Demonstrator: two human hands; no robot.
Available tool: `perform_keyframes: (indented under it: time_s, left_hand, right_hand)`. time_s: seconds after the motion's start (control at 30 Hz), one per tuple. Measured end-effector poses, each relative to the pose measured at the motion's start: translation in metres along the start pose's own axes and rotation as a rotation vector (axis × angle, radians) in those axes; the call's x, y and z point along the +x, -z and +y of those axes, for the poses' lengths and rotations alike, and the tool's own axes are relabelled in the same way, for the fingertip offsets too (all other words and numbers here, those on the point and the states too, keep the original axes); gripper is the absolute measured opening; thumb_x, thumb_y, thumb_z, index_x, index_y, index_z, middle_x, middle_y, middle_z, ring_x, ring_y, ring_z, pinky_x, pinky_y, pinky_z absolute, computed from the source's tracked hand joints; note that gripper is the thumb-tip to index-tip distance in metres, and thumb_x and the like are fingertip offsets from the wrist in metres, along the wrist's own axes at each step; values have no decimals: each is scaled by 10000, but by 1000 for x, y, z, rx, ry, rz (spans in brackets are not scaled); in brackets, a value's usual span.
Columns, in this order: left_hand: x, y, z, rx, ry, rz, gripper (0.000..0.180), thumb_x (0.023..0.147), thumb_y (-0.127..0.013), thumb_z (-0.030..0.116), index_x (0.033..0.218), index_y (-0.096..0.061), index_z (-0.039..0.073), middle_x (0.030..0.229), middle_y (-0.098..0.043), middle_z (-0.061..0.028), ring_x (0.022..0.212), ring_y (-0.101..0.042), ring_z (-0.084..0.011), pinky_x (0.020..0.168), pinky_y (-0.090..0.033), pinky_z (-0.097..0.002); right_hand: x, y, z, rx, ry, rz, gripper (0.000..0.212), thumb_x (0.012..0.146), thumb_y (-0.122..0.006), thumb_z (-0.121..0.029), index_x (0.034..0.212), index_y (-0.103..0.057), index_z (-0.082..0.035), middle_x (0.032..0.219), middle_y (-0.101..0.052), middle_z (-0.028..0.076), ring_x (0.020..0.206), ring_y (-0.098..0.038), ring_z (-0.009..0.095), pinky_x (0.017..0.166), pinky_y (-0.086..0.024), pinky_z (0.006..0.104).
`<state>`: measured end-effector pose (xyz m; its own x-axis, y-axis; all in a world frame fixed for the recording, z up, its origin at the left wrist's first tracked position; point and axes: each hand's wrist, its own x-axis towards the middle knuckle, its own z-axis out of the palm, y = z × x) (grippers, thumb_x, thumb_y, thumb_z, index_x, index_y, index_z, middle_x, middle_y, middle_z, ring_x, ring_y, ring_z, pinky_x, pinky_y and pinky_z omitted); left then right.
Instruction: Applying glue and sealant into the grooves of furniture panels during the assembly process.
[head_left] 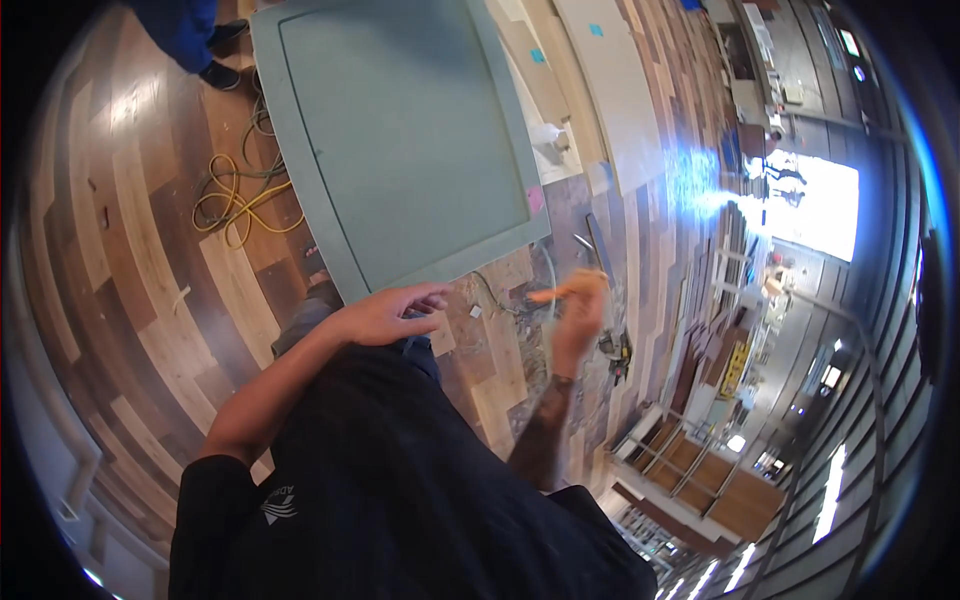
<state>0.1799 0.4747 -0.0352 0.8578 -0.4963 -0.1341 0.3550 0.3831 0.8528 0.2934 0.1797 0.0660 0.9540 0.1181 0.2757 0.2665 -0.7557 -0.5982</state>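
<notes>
A large grey-green panel (410, 140) with a raised border lies in front of me, its near corner close to my left hand. My left hand (392, 312) is held at that near edge, fingers loosely bent and thumb apart, with nothing in it. To the right of the panel, my right hand (580, 318) is raised and blurred, its fingers closed. Something orange (545, 295) shows at the fingers, too smeared to name. A pink patch (535, 199) marks the panel's right corner.
Yellow hose (235, 205) lies coiled on the wood-plank floor at left. A person's legs (180, 35) stand at the far left. Pale boards (610, 90) lie beyond the panel, near a white bottle (546, 133). A yellow-and-black tool (618, 358) rests right of my right hand.
</notes>
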Motion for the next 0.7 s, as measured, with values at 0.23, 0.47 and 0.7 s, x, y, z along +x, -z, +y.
perform_keyframes:
  time_s: [0.23,0.47,0.7]
  left_hand:
    - [-22,56,-21,108,26,351,436,1025,-648,190,1432,-556,60,1199,-677,-64,1098,-630,-146,956,-508,-298]
    - [-87,108,-4,-8,88,866,375,1055,-592,178,1420,-573,92,1182,-693,-21,1020,-643,-100,843,-520,-258]
    - [-136,132,-11,128,275,973,367,1057,-585,173,1414,-567,92,1143,-690,-25,977,-646,-104,822,-532,-261]
  right_hand:
    - [-199,111,207,-44,-924,-365,169,901,-690,-82,1065,-687,-39,908,-728,83,744,-678,171,685,-564,363]
    - [-312,-43,150,384,-1570,-717,223,941,-662,-98,1158,-608,-106,958,-726,76,933,-747,283,772,-616,486]
    - [-412,-142,154,296,-1134,-428,170,938,-568,-73,1036,-707,-82,1026,-746,84,984,-698,234,811,-560,337]
